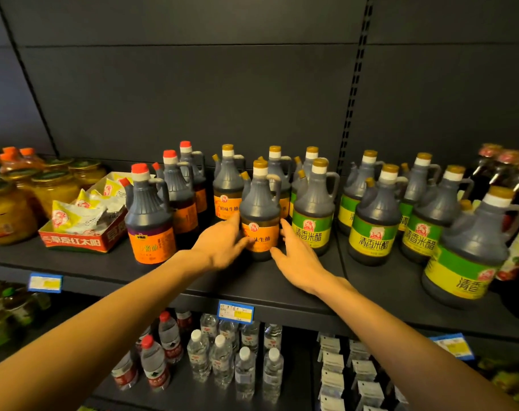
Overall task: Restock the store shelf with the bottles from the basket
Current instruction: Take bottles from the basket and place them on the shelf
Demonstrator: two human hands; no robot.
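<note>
Both hands are reaching to one dark bottle w/ an orange label [259,212], standing upright near the front of the dark shelf [169,280]. The left hand [222,246] is touching the bottle's left side, fingers straight & loose. The right hand [296,259] is sitting at its right side, fingers spread wide, tips touching or just beside the label. Green-label bottles [311,209] are standing just to the right. Water bottles [222,354] are standing on the shelf below.
</note>
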